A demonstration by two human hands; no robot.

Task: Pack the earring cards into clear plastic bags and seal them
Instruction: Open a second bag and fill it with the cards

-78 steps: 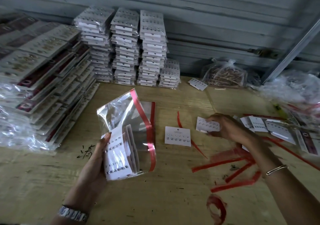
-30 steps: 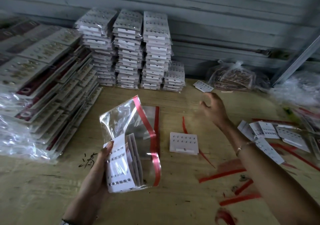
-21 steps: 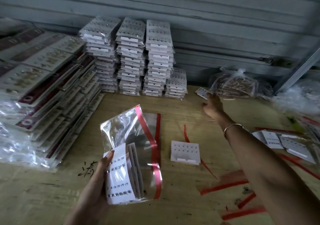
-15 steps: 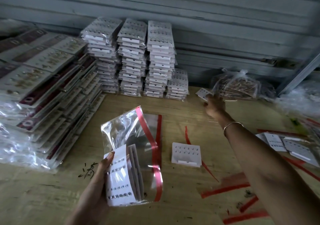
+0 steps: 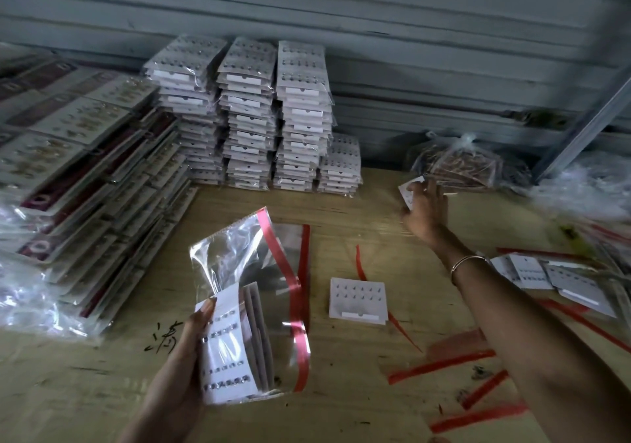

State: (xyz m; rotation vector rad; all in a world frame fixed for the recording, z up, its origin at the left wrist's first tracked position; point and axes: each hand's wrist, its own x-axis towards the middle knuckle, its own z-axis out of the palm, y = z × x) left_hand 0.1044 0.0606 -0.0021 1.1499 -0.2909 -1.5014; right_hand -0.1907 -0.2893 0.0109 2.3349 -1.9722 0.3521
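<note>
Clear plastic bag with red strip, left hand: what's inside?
White earring cards sit low in the clear plastic bag, gripped by the left hand. Front card shows stud rows; those behind show edges only, faces hidden.

Only a handwritten black character [image 5: 164,338] marks the wooden table [image 5: 341,408], not clearly legible.

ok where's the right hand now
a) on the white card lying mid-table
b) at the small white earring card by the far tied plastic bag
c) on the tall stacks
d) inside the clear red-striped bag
b: the right hand is at the small white earring card beside the tied plastic bag; the left hand holds the clear red-striped bag.
</note>
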